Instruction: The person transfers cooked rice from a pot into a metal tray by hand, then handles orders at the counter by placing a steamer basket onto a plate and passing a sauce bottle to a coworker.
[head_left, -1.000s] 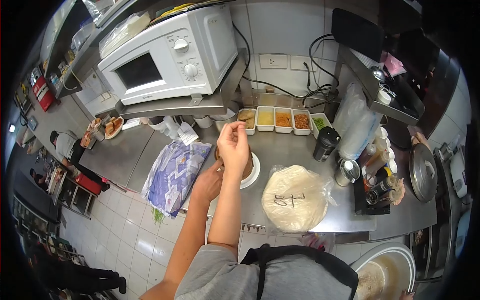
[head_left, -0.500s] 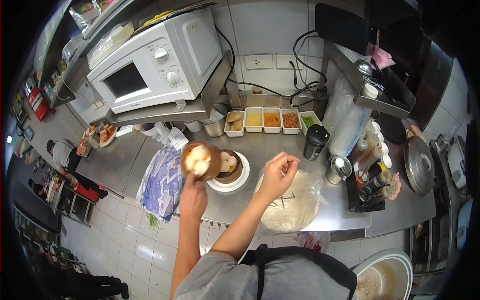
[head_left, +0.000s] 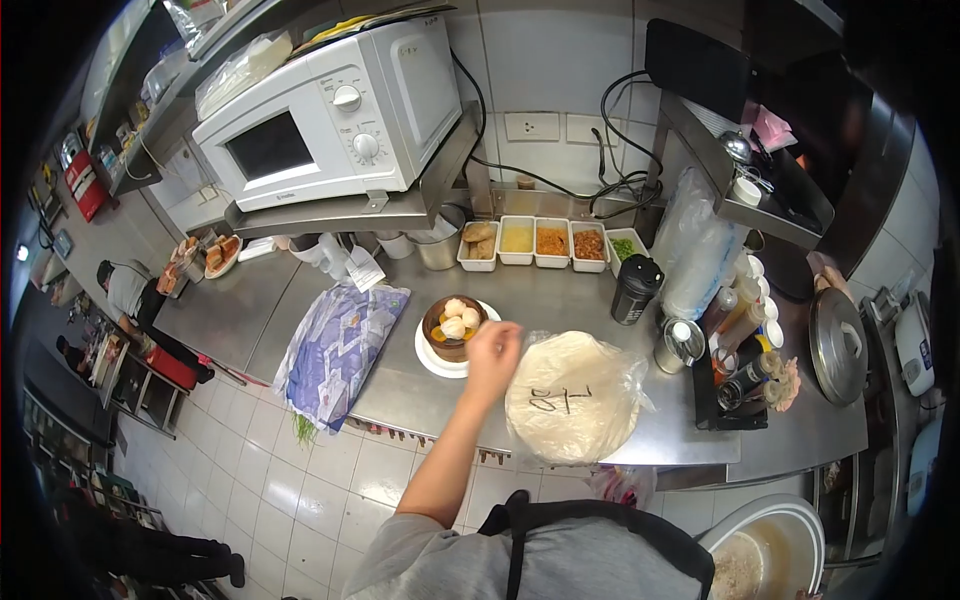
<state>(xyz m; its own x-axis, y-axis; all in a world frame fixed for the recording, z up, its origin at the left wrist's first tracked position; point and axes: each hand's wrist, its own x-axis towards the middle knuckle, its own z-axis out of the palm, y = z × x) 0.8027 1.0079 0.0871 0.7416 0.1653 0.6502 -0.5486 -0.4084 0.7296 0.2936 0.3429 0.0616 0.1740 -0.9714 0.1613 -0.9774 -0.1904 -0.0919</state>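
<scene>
My left hand (head_left: 494, 352), slightly blurred, is closed in a loose fist between a plate and a plastic bag. Whether anything is in its fingers I cannot tell. Left of it, a bamboo steamer (head_left: 440, 347) holds several pale dumplings (head_left: 453, 327) over something yellow-orange. The steamer sits on a round white plate (head_left: 446, 371). To the right of the hand lies a clear plastic bag (head_left: 590, 390) of flat, round, pale contents with dark handwritten marks. My right hand is out of view.
A microwave (head_left: 400, 100) stands on a shelf above. Several ingredient containers (head_left: 552, 243) line the wall. A purple-patterned bag (head_left: 335, 350), black shaker bottle (head_left: 635, 290) and bottle rack (head_left: 735, 405) flank the work area. A person (head_left: 130, 290) stands far left; a large pot (head_left: 815, 530) is lower right.
My left hand has moved left and down from over the pale bag. Another arm with a raised dumpling steamer has gone from view; I cannot tell whether that steamer is now on the plate.
</scene>
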